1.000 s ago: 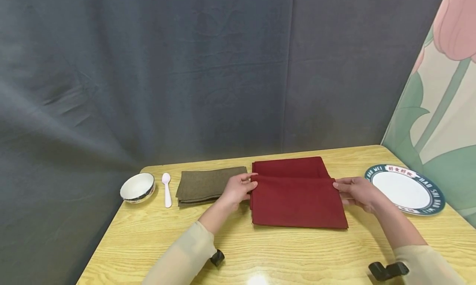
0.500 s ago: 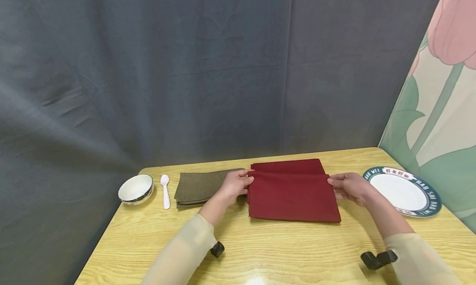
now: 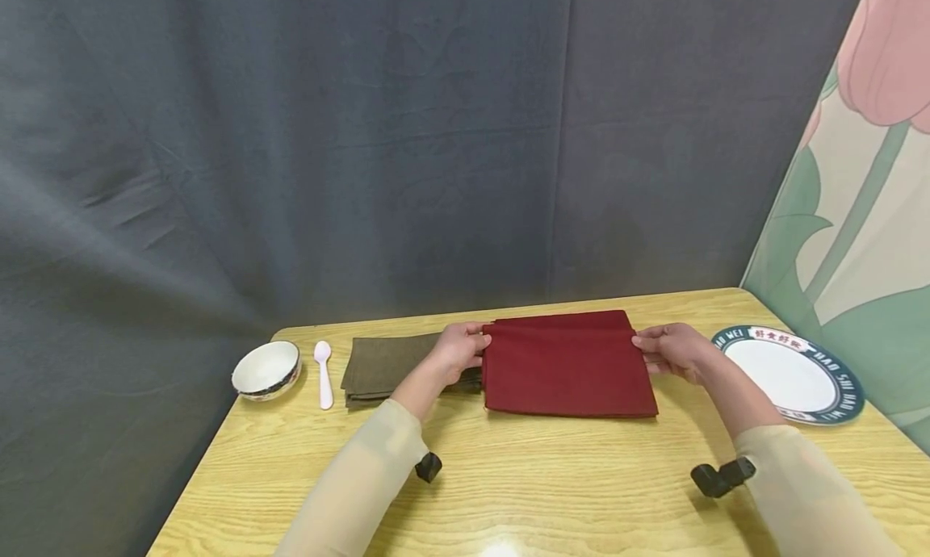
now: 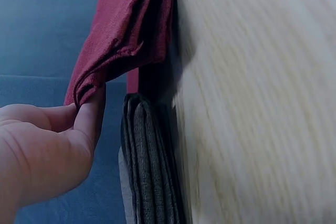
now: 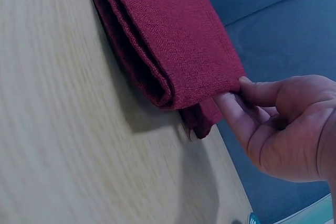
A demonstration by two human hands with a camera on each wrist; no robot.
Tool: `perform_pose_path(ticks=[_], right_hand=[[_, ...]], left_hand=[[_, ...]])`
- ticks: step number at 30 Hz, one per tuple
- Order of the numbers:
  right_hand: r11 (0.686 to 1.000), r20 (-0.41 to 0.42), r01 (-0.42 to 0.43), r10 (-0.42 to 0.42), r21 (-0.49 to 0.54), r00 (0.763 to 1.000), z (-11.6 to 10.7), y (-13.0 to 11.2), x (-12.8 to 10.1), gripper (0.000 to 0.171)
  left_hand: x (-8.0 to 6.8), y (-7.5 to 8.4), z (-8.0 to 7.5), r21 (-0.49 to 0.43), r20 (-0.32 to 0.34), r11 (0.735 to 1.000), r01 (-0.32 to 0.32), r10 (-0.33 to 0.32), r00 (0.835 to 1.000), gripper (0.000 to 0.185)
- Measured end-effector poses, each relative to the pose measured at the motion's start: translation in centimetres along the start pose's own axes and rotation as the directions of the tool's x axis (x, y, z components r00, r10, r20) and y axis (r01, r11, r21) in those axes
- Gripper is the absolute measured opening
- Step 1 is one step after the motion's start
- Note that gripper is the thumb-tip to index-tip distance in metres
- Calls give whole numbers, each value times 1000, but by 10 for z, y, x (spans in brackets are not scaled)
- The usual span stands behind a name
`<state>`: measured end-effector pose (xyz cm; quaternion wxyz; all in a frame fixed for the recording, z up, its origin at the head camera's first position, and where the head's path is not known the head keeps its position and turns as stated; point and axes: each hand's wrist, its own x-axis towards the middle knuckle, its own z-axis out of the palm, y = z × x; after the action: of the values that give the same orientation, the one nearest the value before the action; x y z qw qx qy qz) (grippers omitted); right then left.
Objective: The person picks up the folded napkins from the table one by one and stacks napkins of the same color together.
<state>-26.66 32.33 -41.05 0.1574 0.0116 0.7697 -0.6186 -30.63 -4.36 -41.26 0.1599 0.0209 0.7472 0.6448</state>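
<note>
Between both hands is a dark red folded cloth point(image 3: 567, 371), raised along its far edge. My left hand point(image 3: 456, 352) pinches its far left corner between thumb and fingers. At the far right corner, my right hand point(image 3: 670, 352) pinches it the same way. Behind the raised fold, another part of red cloth point(image 3: 581, 319) lies flat near the table's back edge; whether it is the same piece I cannot tell. In the left wrist view several layers hang from my fingers, just above a folded olive-brown cloth point(image 4: 149, 166). The right wrist view shows the cloth's folded side edge over the table.
A white bowl point(image 3: 267, 366) with a patterned outside stands at the table's left, beside a pale spoon point(image 3: 324, 373). An oval plate point(image 3: 846, 387) with a dark green lettered rim lies at the right. A grey curtain point(image 3: 436, 137) hangs behind the wooden table point(image 3: 552, 476).
Both hands have moved away from me toward the back of the table, carrying the red cloth's held edge. Less of the red part behind it shows now.
</note>
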Motion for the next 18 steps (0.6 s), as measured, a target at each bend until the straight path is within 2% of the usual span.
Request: perform_pose_path(ticks=[9, 18], right_hand=[[1000, -8, -18, 18, -17, 1000, -3, -5, 12, 52], [999, -42, -29, 28, -32, 999, -10, -7, 26, 48]], left_hand=[[11, 1, -4, -23, 23, 1000, 15, -15, 1000, 43], [21, 3, -1, -50, 25, 997, 54, -53, 998, 50]])
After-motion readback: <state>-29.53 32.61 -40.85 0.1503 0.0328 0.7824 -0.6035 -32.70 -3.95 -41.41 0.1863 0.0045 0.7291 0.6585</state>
